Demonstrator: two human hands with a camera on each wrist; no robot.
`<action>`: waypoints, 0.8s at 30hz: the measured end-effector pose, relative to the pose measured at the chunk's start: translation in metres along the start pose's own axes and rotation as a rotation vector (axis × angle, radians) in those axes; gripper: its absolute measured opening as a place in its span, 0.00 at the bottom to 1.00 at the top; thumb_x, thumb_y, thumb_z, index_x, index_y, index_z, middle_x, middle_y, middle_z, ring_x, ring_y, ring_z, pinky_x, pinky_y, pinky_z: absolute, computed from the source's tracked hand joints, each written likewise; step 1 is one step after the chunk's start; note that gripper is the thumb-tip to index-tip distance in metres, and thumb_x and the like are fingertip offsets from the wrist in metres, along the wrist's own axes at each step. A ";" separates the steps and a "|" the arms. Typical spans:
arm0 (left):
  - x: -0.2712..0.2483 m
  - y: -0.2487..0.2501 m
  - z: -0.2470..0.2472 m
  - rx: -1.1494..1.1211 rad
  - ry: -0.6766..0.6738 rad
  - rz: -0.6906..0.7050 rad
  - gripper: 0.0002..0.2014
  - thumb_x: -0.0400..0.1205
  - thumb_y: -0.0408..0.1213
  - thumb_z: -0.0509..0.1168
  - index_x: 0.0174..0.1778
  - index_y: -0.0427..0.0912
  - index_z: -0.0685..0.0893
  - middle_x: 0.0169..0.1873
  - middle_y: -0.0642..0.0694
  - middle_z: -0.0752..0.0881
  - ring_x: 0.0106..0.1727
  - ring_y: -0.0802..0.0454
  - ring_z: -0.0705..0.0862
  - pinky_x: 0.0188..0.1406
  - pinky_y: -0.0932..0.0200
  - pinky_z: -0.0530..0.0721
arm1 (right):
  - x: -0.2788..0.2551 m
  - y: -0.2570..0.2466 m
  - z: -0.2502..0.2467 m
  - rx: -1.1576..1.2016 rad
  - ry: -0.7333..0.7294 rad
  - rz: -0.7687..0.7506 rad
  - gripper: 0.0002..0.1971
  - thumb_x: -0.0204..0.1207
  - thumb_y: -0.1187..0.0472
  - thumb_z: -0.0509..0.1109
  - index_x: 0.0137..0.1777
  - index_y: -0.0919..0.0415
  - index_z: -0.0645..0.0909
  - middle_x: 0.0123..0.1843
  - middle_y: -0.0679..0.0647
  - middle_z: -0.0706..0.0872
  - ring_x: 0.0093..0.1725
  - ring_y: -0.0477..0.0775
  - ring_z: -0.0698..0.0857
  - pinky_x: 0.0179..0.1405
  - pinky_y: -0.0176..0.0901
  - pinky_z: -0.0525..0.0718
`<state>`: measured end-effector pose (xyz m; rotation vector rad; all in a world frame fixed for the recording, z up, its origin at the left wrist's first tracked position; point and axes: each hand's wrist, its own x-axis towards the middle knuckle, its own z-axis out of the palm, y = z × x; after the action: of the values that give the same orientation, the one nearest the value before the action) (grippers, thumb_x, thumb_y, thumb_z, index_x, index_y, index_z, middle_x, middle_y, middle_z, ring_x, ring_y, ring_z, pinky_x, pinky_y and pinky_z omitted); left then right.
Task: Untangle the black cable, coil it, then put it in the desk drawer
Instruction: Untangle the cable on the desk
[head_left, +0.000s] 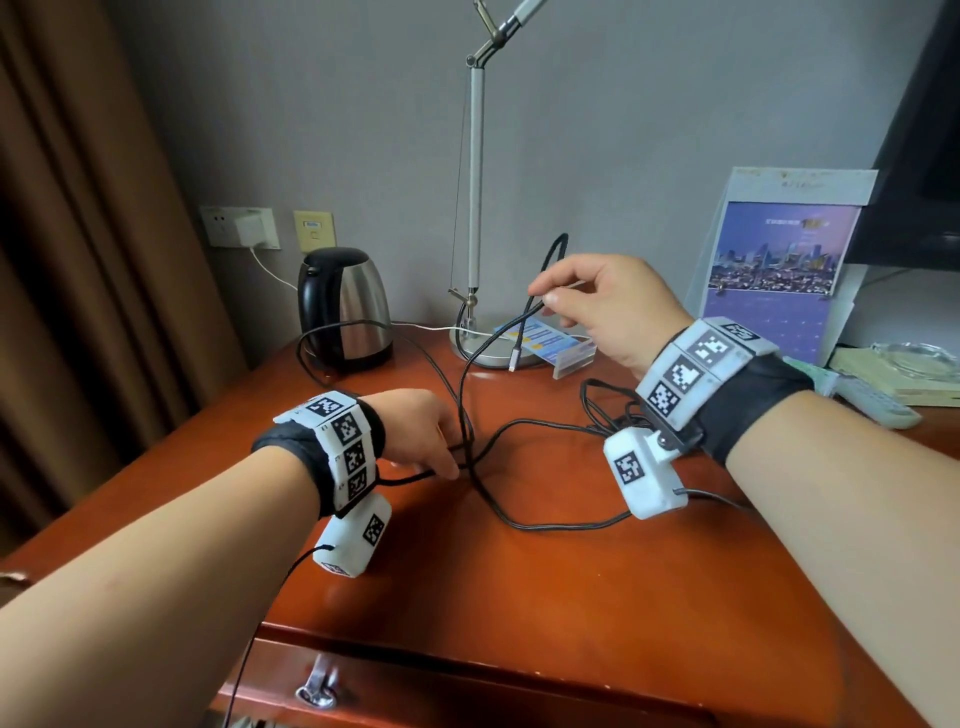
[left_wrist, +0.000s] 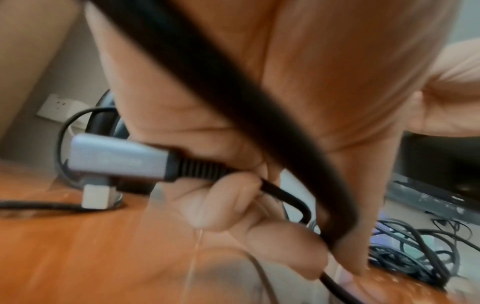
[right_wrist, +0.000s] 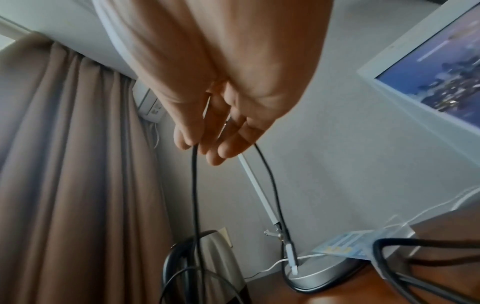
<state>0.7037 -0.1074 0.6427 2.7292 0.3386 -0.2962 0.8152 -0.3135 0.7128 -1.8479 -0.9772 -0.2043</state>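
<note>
The black cable (head_left: 519, 525) sprawls in loose loops over the red-brown desk (head_left: 571, 597), with a tangle (head_left: 613, 410) under my right wrist. My left hand (head_left: 447, 457) rests low on the desk, its fingers (left_wrist: 221, 205) curled round the cable (left_wrist: 285, 197) just behind a grey metal plug (left_wrist: 116, 158). My right hand (head_left: 545, 293) is raised above the desk and pinches a bend of the cable (right_wrist: 194, 185). From it the other plug (head_left: 514, 358) hangs over the lamp base. The desk drawer (head_left: 467, 691) with its metal handle (head_left: 317, 686) is at the near edge, seemingly closed.
A steel kettle (head_left: 343, 306) stands at the back left and a desk lamp (head_left: 475, 208) on a round base (head_left: 493, 348) behind the hands. A white charger lead (head_left: 441, 328), a card holder (head_left: 550, 343), a standing sign (head_left: 779, 260), a remote (head_left: 872, 400) and a glass ashtray (head_left: 909, 358) lie behind and right.
</note>
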 end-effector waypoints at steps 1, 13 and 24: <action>-0.002 0.002 -0.004 0.064 0.034 0.008 0.14 0.73 0.45 0.81 0.53 0.49 0.91 0.36 0.51 0.91 0.38 0.53 0.87 0.40 0.57 0.85 | 0.001 -0.003 0.005 0.004 -0.001 -0.008 0.13 0.79 0.69 0.71 0.45 0.49 0.88 0.43 0.53 0.92 0.40 0.44 0.91 0.45 0.45 0.87; -0.022 0.002 -0.028 -0.232 0.228 0.235 0.09 0.77 0.34 0.76 0.50 0.51 0.91 0.37 0.55 0.88 0.36 0.65 0.83 0.43 0.63 0.79 | 0.000 -0.033 0.055 -0.517 -0.481 -0.006 0.22 0.85 0.65 0.59 0.76 0.46 0.75 0.64 0.36 0.80 0.51 0.43 0.84 0.52 0.36 0.76; -0.011 0.001 -0.032 -0.548 0.584 0.242 0.06 0.76 0.36 0.76 0.45 0.51 0.93 0.36 0.54 0.91 0.37 0.58 0.85 0.51 0.54 0.85 | -0.046 -0.026 0.079 -0.991 -0.868 0.248 0.19 0.85 0.48 0.67 0.42 0.64 0.80 0.36 0.53 0.79 0.34 0.55 0.79 0.32 0.43 0.77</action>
<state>0.6985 -0.0980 0.6752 2.2190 0.1943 0.5867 0.7451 -0.2678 0.6670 -3.0744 -1.3213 0.3821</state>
